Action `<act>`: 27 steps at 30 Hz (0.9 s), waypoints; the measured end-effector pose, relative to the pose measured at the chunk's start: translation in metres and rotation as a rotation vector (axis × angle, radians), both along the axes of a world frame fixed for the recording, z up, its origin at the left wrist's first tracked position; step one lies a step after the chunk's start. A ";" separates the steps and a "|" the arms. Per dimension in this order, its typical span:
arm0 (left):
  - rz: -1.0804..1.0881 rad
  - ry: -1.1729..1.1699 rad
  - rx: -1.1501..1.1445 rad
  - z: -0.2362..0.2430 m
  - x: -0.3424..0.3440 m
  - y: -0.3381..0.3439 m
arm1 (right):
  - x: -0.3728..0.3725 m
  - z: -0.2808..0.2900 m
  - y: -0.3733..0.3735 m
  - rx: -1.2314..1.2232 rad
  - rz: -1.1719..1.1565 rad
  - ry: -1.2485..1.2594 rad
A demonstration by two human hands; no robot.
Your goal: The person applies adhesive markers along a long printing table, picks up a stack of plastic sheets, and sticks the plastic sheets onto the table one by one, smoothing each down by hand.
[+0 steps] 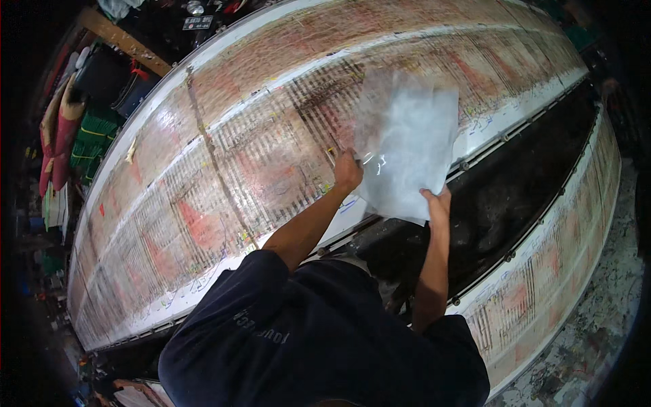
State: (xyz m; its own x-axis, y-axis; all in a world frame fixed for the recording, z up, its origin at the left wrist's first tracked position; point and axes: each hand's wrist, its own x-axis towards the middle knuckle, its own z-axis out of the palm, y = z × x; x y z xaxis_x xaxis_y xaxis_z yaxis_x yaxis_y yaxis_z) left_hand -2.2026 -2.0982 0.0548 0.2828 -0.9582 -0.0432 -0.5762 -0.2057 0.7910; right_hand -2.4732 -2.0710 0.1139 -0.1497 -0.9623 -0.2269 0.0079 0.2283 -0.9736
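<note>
Two Hands Hold a Cloudy Plastic Sheet

The left hand pinches the left side of a cloudy, see-through plastic sheet. The right hand holds the same sheet near its bottom right corner, with the thumb on top. Both hands are closed on the plastic, and the fingers under it are hidden. I cannot tell if it is one sheet or a few together. It is shiny near the left hand and whiter in the middle.

The sheet is over the side of a long, stained table, and its bottom part is over a dark gap. I cannot tell if it touches the table. The table top has dark stripes, red patches and white bands. Past the gap, on the right, is another long table with the same kind of marks.

The person wears a dark T-shirt with pale letters on it. Over on the left there are green bundles, red and tan packs and a wooden board. On the far right is a spotty gray floor.
</note>
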 end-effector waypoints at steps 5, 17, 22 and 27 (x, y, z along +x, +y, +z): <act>-0.120 0.050 0.271 -0.046 0.006 0.014 | -0.024 -0.033 0.015 0.266 -0.135 0.069; -0.014 0.505 0.364 -0.027 0.009 0.035 | 0.092 -0.008 0.019 -0.090 0.484 0.578; 0.034 0.857 0.345 -0.020 -0.005 0.031 | 0.111 -0.052 0.029 -0.244 0.483 0.803; 0.007 0.507 0.328 -0.058 0.016 0.039 | 0.121 -0.019 0.046 0.026 0.304 0.608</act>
